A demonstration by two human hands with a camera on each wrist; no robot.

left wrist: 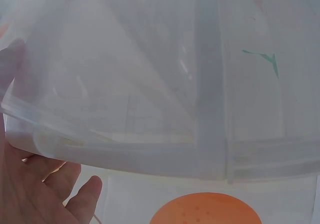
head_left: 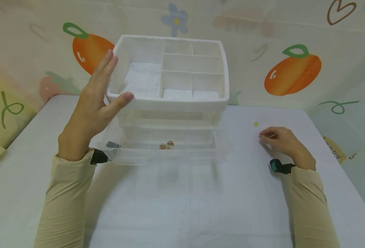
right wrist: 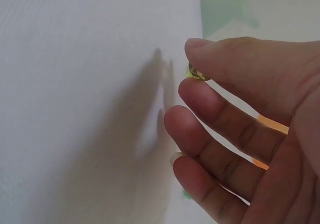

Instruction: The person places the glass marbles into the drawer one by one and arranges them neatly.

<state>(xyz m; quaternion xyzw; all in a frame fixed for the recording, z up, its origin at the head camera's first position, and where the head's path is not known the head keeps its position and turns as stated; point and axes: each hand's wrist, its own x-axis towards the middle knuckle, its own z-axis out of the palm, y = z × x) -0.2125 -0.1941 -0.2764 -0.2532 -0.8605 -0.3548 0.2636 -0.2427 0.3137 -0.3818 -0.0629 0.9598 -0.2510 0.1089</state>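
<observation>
My left hand [head_left: 92, 100] lies against the left end of a white plastic organizer box [head_left: 151, 101], its fingers straight along the side and the thumb on the front rim. In the left wrist view, the fingers [left wrist: 62, 184] show past the box's translucent lower edge. Below the white top tray, a clear drawer [head_left: 201, 155] stands pulled out, with several small round orange-and-white pieces [head_left: 170, 144] inside. Over the table's right side, my right hand [head_left: 280, 141] pinches a small yellow piece with dark markings [right wrist: 198, 73] between thumb and index finger, mostly hidden by them.
A small yellow-green round piece [head_left: 256, 124] lies on the white tablecloth [head_left: 250, 199] just beyond the right hand. Dividers split the top tray into compartments. Behind the table hangs a cloth [head_left: 244, 20] printed with oranges and flowers.
</observation>
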